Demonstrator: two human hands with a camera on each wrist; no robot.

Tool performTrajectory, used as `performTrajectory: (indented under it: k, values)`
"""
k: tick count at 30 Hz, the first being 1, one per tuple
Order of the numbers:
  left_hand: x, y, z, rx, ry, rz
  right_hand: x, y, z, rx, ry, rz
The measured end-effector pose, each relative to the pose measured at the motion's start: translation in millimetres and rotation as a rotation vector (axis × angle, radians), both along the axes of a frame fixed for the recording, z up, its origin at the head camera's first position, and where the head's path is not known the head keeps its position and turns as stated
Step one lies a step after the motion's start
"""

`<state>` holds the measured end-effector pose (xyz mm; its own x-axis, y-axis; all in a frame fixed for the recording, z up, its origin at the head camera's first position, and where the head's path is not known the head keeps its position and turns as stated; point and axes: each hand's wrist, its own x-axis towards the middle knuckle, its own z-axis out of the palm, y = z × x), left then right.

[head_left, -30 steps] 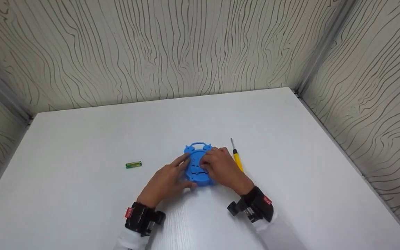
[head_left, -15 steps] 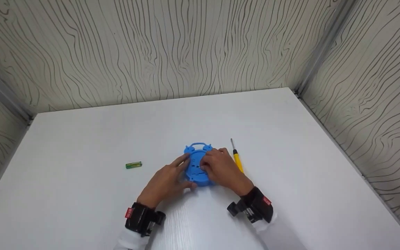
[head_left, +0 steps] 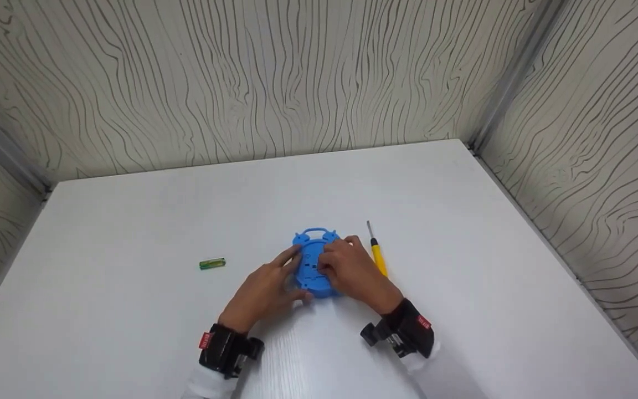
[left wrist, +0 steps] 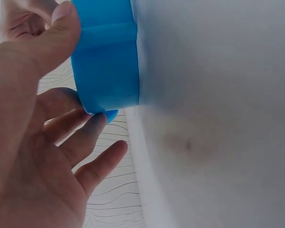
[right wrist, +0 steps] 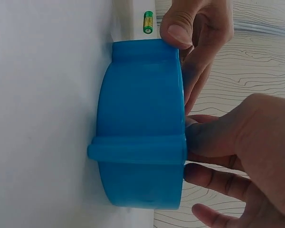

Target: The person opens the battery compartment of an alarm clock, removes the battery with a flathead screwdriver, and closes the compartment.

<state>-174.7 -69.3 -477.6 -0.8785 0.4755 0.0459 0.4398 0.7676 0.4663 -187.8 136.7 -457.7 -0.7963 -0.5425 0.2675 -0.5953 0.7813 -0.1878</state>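
A blue alarm clock (head_left: 314, 256) with a handle and two bells on top lies on the table, its slotted back facing up. My left hand (head_left: 266, 288) holds its left side, with the thumb at the lower edge and fingers along the rim; the left wrist view shows the thumb on the blue casing (left wrist: 107, 66). My right hand (head_left: 352, 271) bends over the right half of the back. In the right wrist view, its thumb and fingertips (right wrist: 194, 135) touch the back of the clock; whether they pinch a small part there is hidden.
A green battery (head_left: 212, 264) lies on the white table (head_left: 130, 310) left of the hands. A screwdriver (head_left: 378, 257) with a yellow handle lies just right of the right hand, tip pointing away. Patterned wall panels (head_left: 274, 77) stand behind the table and at both sides.
Both hands keep nearly the same places on the clock. The dark slit across the clock's lower back looks thinner now than one second ago. Battery and screwdriver stay put.
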Motion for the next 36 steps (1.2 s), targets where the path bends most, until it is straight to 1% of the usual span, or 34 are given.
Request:
performTrajectory:
  k: [3,7,11,13,17,21,26,32,34,36]
  values:
    - [0.0,0.3,-0.4,0.011,-0.027,0.01,0.9,-1.0,1.6,0.043,0.018,0.02]
    - [-0.2,0.5,-1.0,0.022,-0.06,0.023,1.2,-1.0,3.5,0.075,0.024,0.055]
    - [-0.6,-0.6,-1.5,0.038,-0.064,0.02,0.6,1.2,4.1,0.087,0.023,0.086]
    - [-0.9,-1.0,-1.6,0.045,-0.066,0.017,-0.4,2.4,3.1,0.074,0.013,0.094]
    - [-1.8,-1.0,-1.4,0.056,-0.068,0.012,-2.7,4.3,0.8,0.016,-0.04,0.093]
    - [-2.1,-0.5,-1.2,0.061,-0.064,0.009,-4.4,4.6,-0.6,-0.022,-0.071,0.092]
    - [-2.3,0.0,-1.9,0.049,-0.049,0.007,-4.1,1.8,-3.3,-0.063,-0.093,0.099]
    - [-1.5,0.6,-1.8,0.031,-0.048,0.022,-2.6,-2.0,-4.9,-0.139,-0.14,0.089]
    - [-1.4,0.6,-1.7,0.029,-0.049,0.021,-0.7,-2.9,-3.0,-0.141,-0.149,0.093]
    - [-1.1,0.2,-1.4,0.028,-0.047,0.021,1.6,-4.0,-0.4,-0.1,-0.141,0.096]
